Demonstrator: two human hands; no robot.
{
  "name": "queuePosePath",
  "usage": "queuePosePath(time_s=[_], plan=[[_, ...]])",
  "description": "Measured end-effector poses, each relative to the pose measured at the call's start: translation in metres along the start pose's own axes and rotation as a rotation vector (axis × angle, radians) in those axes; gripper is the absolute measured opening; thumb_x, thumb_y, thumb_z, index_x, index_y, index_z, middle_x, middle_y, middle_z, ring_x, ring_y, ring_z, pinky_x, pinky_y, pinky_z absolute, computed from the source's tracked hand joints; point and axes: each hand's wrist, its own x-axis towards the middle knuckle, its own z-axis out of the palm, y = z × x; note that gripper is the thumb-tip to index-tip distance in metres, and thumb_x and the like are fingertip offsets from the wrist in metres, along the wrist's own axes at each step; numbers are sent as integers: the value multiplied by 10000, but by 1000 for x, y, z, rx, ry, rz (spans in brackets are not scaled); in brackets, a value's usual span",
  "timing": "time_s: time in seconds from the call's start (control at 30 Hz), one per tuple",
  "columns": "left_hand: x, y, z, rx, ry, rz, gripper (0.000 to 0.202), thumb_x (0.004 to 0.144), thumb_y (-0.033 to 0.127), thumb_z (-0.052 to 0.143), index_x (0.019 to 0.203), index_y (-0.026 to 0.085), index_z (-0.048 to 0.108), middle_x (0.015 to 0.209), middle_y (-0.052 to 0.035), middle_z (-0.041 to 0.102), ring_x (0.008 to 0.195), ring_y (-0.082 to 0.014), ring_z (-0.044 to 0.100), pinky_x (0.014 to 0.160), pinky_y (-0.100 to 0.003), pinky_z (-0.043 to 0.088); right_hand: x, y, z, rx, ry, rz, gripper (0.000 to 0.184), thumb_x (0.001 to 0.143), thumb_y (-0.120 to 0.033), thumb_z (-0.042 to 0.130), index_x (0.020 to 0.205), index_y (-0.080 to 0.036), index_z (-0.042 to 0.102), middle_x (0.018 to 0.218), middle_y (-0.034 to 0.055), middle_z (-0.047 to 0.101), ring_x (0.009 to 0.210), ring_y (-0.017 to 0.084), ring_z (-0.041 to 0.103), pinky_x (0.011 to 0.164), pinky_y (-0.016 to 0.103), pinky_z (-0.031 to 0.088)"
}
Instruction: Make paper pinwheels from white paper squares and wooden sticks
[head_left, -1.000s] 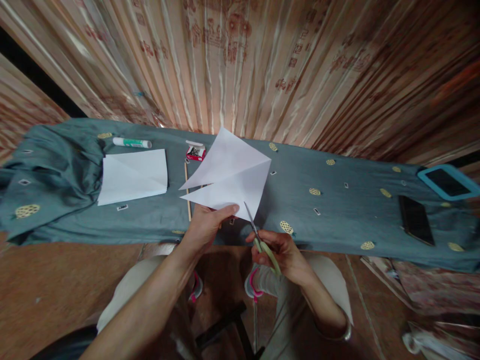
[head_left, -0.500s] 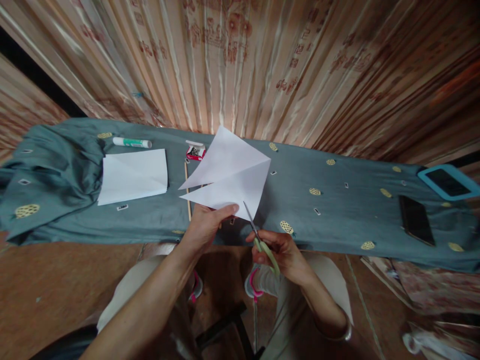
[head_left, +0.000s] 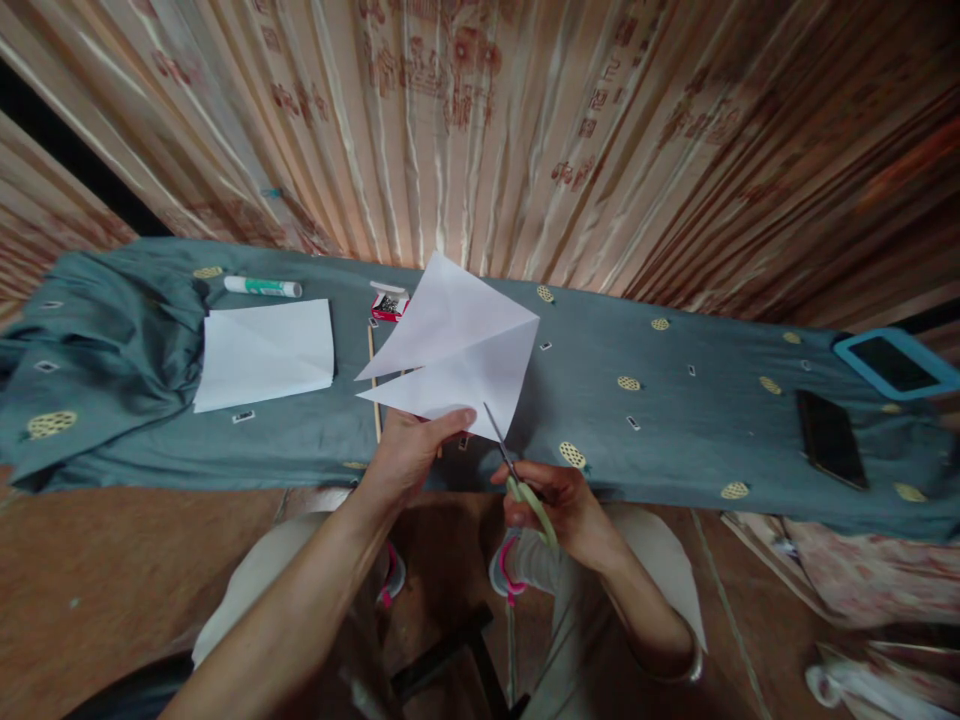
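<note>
Folded white paper (head_left: 457, 350) held up over near edge of table, pinched at lower edge in my left hand (head_left: 409, 455), thumb on top. Scissors (head_left: 517, 478), green handles, gripped in my right hand (head_left: 559, 505); blade tip at paper's lower edge, just beside left thumb. Can't tell how far blades are parted. Teal cloth (head_left: 675, 420) beneath. Left on it: flat white sheet (head_left: 262, 350), marker (head_left: 262, 287) behind. Red box (head_left: 390, 303) and wooden stick (head_left: 373, 385) near paper. Far right: phone (head_left: 829, 438), blue tablet (head_left: 896, 362).

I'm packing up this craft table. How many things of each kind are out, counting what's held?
paper: 2
scissors: 1
green-and-white tube: 1
red box: 1
stick: 1
phone: 1
tablet: 1
Total: 8
</note>
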Motion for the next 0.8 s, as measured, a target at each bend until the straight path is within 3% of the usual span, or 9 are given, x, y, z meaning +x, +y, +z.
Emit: queuePosePath(time_s=[0.1,0.27,0.8], plan=[[0,-2,-1,4,-2,-1,212,535,211,819,576,150,620,587,42,610,532,-90,531,555,-221,476,0,-2,1,5,10,9,407,608,-373,861,893,-170,654,608,-50,570,524,72,463,513,222,362],[2,-7,-1,-18,-16,-4,290,515,187,824,752,154,660,717,30,674,597,-116,589,565,-236,494,0,-7,4,15,19,15,398,590,-327,871,876,-165,647,612,-50,585,515,62,448,496,209,340],[1,-7,0,-14,-5,3,289,513,181,816,738,161,637,667,47,651,553,-103,561,536,-224,475,0,-7,3,38,54,33,377,574,-333,878,846,-184,665,606,-56,571,512,68,470,502,211,391]])
